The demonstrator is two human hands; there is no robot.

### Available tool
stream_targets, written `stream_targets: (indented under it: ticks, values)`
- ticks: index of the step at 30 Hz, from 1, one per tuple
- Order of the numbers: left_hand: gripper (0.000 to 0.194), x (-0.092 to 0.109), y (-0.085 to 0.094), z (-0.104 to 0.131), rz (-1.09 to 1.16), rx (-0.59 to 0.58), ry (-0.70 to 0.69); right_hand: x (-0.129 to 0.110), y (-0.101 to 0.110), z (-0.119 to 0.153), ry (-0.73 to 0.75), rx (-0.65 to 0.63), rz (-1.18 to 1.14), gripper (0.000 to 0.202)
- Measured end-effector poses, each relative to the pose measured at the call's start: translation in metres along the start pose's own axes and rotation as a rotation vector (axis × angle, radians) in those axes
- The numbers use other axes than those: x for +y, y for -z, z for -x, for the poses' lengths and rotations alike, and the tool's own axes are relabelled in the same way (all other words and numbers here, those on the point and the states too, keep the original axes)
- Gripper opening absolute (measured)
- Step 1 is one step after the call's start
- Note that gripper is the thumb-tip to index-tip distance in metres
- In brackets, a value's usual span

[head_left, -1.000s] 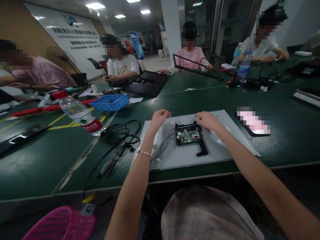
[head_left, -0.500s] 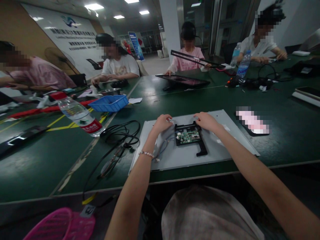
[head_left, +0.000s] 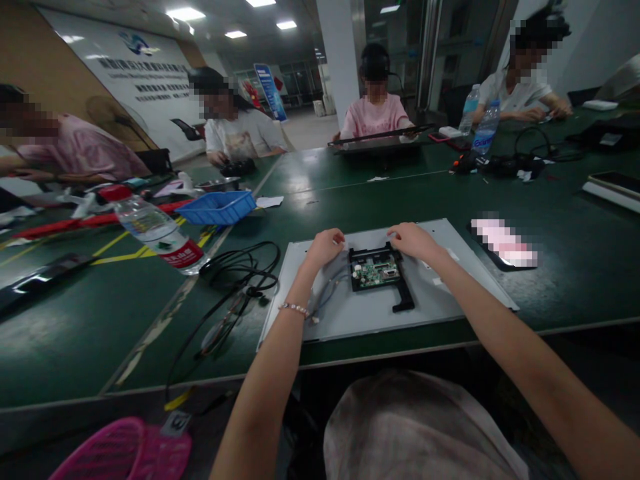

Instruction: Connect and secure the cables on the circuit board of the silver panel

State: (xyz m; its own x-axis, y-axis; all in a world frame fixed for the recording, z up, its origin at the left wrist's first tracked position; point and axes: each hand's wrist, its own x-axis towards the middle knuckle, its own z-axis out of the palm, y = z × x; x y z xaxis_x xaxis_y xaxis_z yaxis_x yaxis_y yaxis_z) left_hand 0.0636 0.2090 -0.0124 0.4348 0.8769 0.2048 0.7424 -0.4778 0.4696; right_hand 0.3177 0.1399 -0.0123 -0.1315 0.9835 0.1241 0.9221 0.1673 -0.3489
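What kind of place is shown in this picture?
Probably a shared electronics workroom: a green circuit board lies over a grey panel, and several people sit around the long green table.

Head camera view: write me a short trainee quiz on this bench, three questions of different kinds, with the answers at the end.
1. True or false: the circuit board lies in the blue tray.

2. Multiple choice: what colour is the cap of the bottle beside the black cables?
A) White
B) Red
C) Green

3. Fill in the blank: the beaded bracelet is worn on the person's own ____ wrist.

Key: 1 false; 2 B; 3 left
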Motion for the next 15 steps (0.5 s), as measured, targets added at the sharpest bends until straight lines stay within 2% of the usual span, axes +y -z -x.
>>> stream_targets:
  ticks: [8,13,15]
  values:
    - [0.019,0.002,0.001,0.001,0.014,0.015,-0.005,0.0,0.01,0.002,-0.008,0.028,-0.07,0.03]
    - [0.019,0.003,0.003,0.001,0.037,0.038,0.002,0.002,0.019,0.006,0.165,-0.122,-0.179,0.03]
    - [0.018,0.004,0.004,0.001,0.053,0.057,0.005,0.002,0.02,0.008,0.176,-0.156,-0.201,0.029]
